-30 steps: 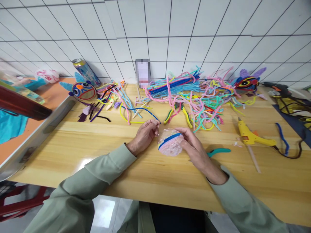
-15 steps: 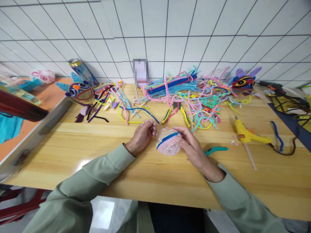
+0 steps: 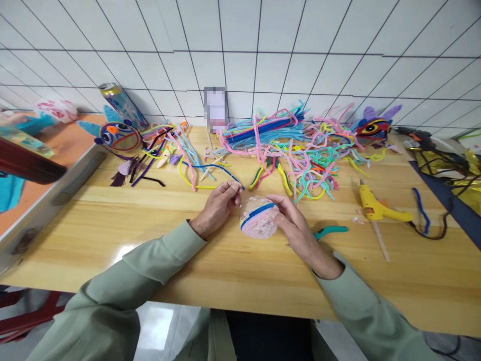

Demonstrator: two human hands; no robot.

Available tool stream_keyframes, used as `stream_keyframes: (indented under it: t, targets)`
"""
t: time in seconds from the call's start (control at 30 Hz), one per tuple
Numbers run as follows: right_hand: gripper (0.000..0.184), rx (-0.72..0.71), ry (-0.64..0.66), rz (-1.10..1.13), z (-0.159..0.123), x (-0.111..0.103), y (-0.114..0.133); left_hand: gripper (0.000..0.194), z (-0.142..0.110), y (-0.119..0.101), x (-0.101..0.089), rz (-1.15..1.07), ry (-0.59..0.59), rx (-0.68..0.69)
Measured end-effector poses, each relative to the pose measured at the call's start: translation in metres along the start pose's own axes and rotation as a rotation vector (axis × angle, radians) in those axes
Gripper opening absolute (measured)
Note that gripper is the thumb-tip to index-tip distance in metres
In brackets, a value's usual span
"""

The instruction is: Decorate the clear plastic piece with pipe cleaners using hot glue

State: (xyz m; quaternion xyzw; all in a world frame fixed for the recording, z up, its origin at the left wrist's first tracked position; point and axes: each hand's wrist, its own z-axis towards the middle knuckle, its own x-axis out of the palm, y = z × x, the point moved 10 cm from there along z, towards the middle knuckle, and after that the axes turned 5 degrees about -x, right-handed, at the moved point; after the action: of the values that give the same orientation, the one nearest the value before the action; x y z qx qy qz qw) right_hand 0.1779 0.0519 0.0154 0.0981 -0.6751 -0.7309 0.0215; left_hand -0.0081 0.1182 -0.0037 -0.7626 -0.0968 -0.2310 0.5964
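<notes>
My right hand (image 3: 291, 218) grips a small clear round plastic piece (image 3: 257, 228), thumb on the near side and fingers behind. A blue pipe cleaner band (image 3: 259, 212) runs across it, with some yellow at its left edge and pale pink below. Just left of it, my left hand (image 3: 223, 203) is closed in a pinch, fingertips pressed together; whatever they hold is too small to make out. Close beyond those fingertips ends a long dark blue pipe cleaner (image 3: 221, 168) on the table. Pliers with yellow-green handles (image 3: 283, 180) rest behind the plastic piece.
Teal-handled pliers (image 3: 332, 230) lie beside my right wrist. A yellow glue gun (image 3: 379, 205) with its cord is at the right. Loose pipe cleaners (image 3: 315, 165) heap up along the tiled wall, near a phone (image 3: 216, 110), a can (image 3: 124, 105) and a finished mask-like craft piece (image 3: 120, 136).
The whole view has shifted slightly. My left fingertips have drawn closer together, while my right hand keeps its hold on the plastic piece.
</notes>
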Motion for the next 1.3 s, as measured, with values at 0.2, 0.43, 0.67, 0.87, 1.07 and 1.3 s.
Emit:
stream_keyframes:
  t: [0.2,0.43,0.67,0.87,1.07,1.3]
  targets:
    - [0.054,0.018,-0.019,0.000,0.001,-0.001,0.001,0.041,-0.031,-0.046,0.013,0.442,0.002,0.439]
    - [0.047,-0.017,-0.012,0.028,0.004,0.000,0.005,0.042,-0.086,-0.038,0.078,0.985,0.476,0.872]
    - [0.049,-0.001,0.004,0.174,0.008,0.002,-0.003,0.056,-0.079,-0.026,0.076,1.035,0.530,0.842]
    - [0.043,0.080,0.004,0.284,0.009,0.009,-0.007,0.058,-0.077,-0.024,0.077,1.056,0.539,0.799]
    - [0.029,-0.088,-0.080,0.044,0.006,-0.008,0.015,0.063,-0.074,-0.024,0.074,1.051,0.523,0.751]
    - [0.019,-0.700,-0.112,-0.495,-0.031,-0.011,0.104,0.070,-0.074,-0.026,0.073,0.989,0.499,0.771]
